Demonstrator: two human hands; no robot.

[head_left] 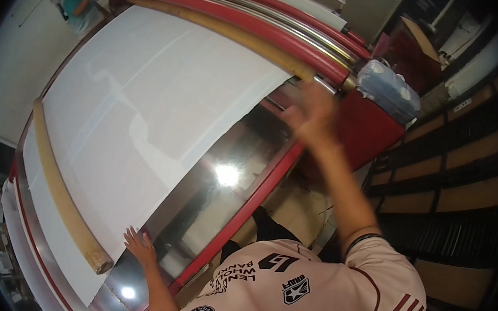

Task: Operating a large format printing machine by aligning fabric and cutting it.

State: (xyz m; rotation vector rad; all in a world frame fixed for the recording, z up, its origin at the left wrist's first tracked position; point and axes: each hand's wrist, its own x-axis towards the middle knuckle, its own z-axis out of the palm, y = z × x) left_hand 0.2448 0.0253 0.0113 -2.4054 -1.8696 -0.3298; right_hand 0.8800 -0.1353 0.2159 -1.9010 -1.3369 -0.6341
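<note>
A wide white sheet (129,96), paper or fabric, lies across the shiny metal bed (217,176) of a red machine. My left hand (140,247) rests at the sheet's near edge, fingers spread, with nothing visible in it. Left of it, a long tan tube (65,192) lies over the sheet, its near end close to that hand. My right hand (313,114) is lifted over the bed's right side, near the end of another tan tube (236,34) beside the red roller (261,31). Motion smears its fingers, so what they do is unclear.
A bundle wrapped in clear plastic (388,91) sits on the red machine end (359,127) at right. Dark racks with brown panels (460,200) stand farther right. A person in a teal top (80,4) is beyond the machine at the far left.
</note>
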